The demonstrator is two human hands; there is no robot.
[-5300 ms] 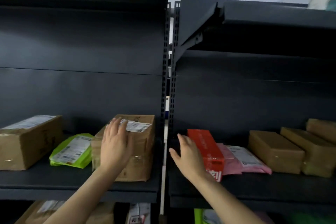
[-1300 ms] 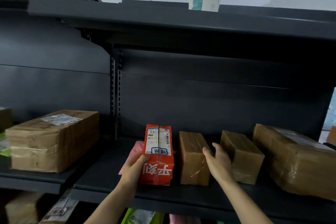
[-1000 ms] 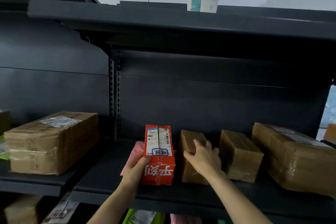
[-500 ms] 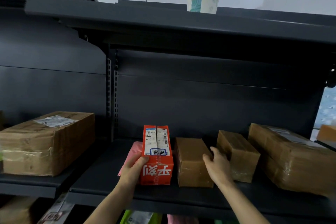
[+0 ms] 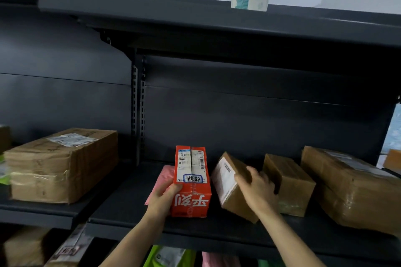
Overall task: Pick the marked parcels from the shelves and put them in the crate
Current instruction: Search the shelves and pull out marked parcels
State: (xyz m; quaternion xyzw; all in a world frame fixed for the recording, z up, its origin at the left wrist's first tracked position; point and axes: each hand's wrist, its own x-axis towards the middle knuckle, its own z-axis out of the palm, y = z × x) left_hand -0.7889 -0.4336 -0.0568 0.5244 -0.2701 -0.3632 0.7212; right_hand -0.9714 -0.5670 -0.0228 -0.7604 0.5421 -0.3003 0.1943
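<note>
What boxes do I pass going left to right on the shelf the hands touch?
First the big labelled brown box, red box gripped by the left hand, tilted brown box gripped by the right hand, small brown box, large brown box far right.

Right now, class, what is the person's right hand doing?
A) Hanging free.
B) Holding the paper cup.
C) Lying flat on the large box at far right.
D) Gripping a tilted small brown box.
D: the right hand curls round the small brown box, tipped so its white label shows, beside the red box held by the left hand.
</note>
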